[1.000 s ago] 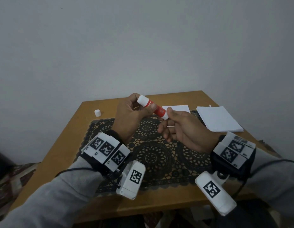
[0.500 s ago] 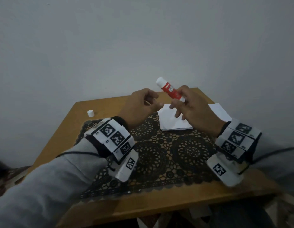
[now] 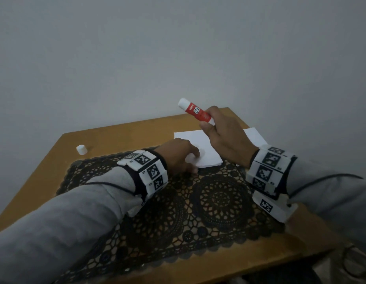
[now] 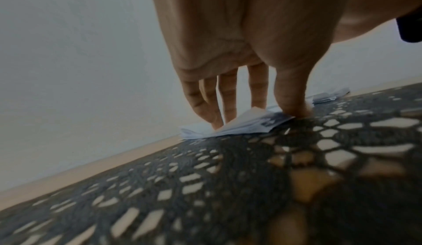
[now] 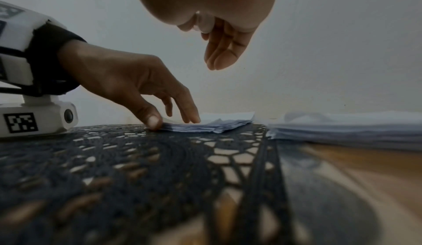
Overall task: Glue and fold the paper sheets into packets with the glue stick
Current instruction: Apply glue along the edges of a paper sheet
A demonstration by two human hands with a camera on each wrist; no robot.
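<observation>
A red glue stick with white ends is tilted up above the table's far edge; my right hand grips its lower end, the remaining fingers hanging loose. A small stack of white paper sheets lies at the far edge of the dark lace mat. My left hand rests on the stack's near left corner: its fingertips touch the top and the thumb presses against the corner. The top sheet's corner curls up a little.
A white cap stands alone on the wooden table at the far left. A second, thicker stack of paper lies right of the mat, mostly behind my right hand. The wall rises right behind the table.
My left hand let go of the glue stick and dropped onto the paper stack. My right hand carried the stick up and to the right, above the sheets.
</observation>
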